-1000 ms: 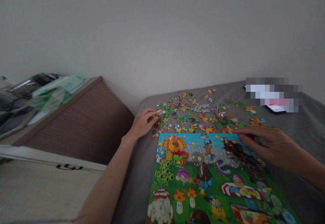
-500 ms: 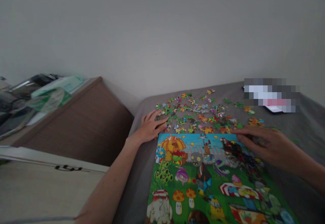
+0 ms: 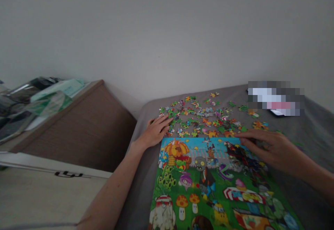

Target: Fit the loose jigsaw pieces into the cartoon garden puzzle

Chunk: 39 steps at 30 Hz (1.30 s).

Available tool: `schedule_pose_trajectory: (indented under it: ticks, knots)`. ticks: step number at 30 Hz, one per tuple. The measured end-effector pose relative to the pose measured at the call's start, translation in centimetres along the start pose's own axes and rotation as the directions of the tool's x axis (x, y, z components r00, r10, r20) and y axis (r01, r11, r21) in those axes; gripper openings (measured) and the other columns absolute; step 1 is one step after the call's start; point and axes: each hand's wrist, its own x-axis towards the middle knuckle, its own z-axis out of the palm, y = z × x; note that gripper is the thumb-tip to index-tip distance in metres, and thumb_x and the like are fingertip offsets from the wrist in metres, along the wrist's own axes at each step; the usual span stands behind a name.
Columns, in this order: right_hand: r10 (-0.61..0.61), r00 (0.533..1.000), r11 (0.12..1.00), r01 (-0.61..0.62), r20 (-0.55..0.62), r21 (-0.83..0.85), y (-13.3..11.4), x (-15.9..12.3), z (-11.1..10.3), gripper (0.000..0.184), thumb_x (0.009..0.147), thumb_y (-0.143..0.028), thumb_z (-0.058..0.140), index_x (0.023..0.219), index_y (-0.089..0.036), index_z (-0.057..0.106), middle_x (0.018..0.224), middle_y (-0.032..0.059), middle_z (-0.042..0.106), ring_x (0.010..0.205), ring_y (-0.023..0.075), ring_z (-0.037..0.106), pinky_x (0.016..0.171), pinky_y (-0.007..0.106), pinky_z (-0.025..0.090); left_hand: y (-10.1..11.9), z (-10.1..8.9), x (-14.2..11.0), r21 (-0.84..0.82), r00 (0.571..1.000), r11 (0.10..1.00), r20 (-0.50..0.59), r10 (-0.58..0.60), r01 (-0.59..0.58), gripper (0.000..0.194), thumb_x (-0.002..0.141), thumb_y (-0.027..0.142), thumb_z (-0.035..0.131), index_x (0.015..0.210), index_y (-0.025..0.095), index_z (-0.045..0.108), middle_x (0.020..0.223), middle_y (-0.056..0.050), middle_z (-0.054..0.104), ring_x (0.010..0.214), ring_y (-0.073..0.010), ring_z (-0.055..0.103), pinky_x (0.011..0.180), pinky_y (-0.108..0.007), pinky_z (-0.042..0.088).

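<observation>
My left hand (image 3: 156, 131) lies at the left side of a spread of loose jigsaw pieces (image 3: 194, 123), its fingers stretched out over the nearest ones. A colourful cartoon picture board (image 3: 193, 174) with zombies, mushrooms and a pumpkin lies flat in front of me. Over the board's upper right corner rests my right hand (image 3: 266, 144), index finger extended and thumb apart beneath it. Its fingertips are by the board's top edge, close to some orange pieces (image 3: 229, 133). The other fingers of the right hand are partly hidden.
A grey cloth (image 3: 292, 125) covers the surface under the pieces. A phone (image 3: 279, 112), largely pixelated, lies at the back right. To the left stands a brown wooden cabinet (image 3: 86, 129) with plastic bags (image 3: 56, 97) on top. A pale wall (image 3: 161, 42) rises behind.
My left-hand fingers have drawn closer together and shifted slightly over the pieces. The right hand stays at the board's corner. The whole view has moved a little.
</observation>
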Motion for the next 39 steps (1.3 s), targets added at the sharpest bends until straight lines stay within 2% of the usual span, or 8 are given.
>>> schedule_pose_trajectory:
  ticks: [4,8,14,18,24,28,33,39]
  knots:
    - [0.010,1.000,1.000,-0.011,0.023,0.028,-0.3,0.2,0.1,0.027,0.094,-0.033,0.056,0.101,-0.023,0.081,0.095,0.0069,0.083,0.081,0.0223,0.079,0.067,0.029,0.064,0.0,-1.1,1.3,0.015,0.999,0.999,-0.020,-0.042,0.042,0.055,0.108,0.040,0.032,0.161,0.028,0.036,0.170,-0.005,0.032,0.158,-0.0244,0.028,0.125,-0.054,0.023]
    - [-0.013,1.000,1.000,0.014,-0.003,0.009,0.0,0.3,0.1,0.028,0.096,-0.030,0.054,0.101,-0.022,0.080,0.087,0.0052,0.081,0.075,0.0186,0.077,0.070,0.027,0.062,1.0,-2.5,4.6,0.026,0.998,0.997,0.010,-0.068,0.067,0.059,0.107,0.045,0.028,0.161,0.021,0.038,0.173,-0.008,0.024,0.161,-0.0253,0.017,0.129,-0.049,0.017]
    - [-0.032,0.993,0.999,0.028,-0.113,-0.042,2.1,0.5,-0.8,0.025,0.095,-0.027,0.055,0.100,-0.021,0.079,0.090,0.0053,0.081,0.071,0.0181,0.076,0.060,0.025,0.057,3.9,-2.8,8.9,-0.006,0.986,0.996,0.142,-0.088,0.090,0.085,0.104,0.066,0.011,0.168,0.009,0.012,0.174,-0.014,0.000,0.162,-0.0258,0.000,0.131,-0.045,0.010]
    - [0.002,0.986,0.996,-0.017,-0.165,-0.088,3.0,0.7,-1.6,0.025,0.095,-0.030,0.057,0.101,-0.022,0.079,0.090,0.0056,0.081,0.072,0.0196,0.076,0.059,0.026,0.057,6.2,-2.2,8.9,-0.020,0.967,0.996,0.241,-0.080,0.087,0.087,0.100,0.074,0.004,0.169,0.020,0.001,0.173,-0.007,-0.009,0.160,-0.0307,-0.008,0.129,-0.058,0.003]
    - [0.040,0.988,0.996,-0.052,-0.151,-0.073,3.4,0.5,-1.3,0.022,0.095,-0.035,0.060,0.100,-0.027,0.080,0.088,0.0029,0.081,0.071,0.0207,0.076,0.061,0.027,0.059,8.9,-1.5,8.0,-0.007,0.943,0.995,0.319,-0.091,0.098,0.095,0.091,0.087,0.006,0.168,0.032,0.002,0.173,0.000,-0.011,0.156,-0.0455,-0.014,0.123,-0.073,-0.003]
    - [0.039,0.992,0.997,-0.048,-0.123,-0.068,3.3,0.4,-1.0,0.022,0.094,-0.037,0.061,0.099,-0.028,0.080,0.093,0.0023,0.082,0.074,0.0219,0.078,0.058,0.027,0.059,9.4,-1.8,8.0,0.005,0.934,0.995,0.344,-0.097,0.102,0.096,0.091,0.088,0.012,0.168,0.033,0.002,0.173,-0.001,-0.011,0.156,-0.0479,-0.012,0.123,-0.075,0.000]
    - [0.061,0.987,0.993,-0.075,-0.151,-0.089,3.2,0.3,-1.4,0.023,0.094,-0.037,0.060,0.099,-0.026,0.080,0.091,0.0036,0.082,0.076,0.0222,0.078,0.071,0.030,0.062,9.3,-2.8,8.0,0.007,0.925,0.997,0.373,-0.071,0.073,0.090,0.095,0.084,0.022,0.168,0.033,0.008,0.174,-0.005,-0.004,0.157,-0.0498,-0.003,0.122,-0.076,0.009]
    - [0.084,0.986,0.991,-0.098,-0.144,-0.092,2.9,0.4,-1.3,0.024,0.095,-0.034,0.059,0.099,-0.023,0.080,0.088,0.0047,0.081,0.074,0.0212,0.077,0.068,0.030,0.060,7.2,-4.2,8.5,-0.012,0.941,1.000,0.337,0.025,-0.022,0.069,0.100,0.075,0.030,0.162,0.044,0.032,0.175,0.004,0.004,0.160,-0.0415,0.001,0.126,-0.064,0.019]
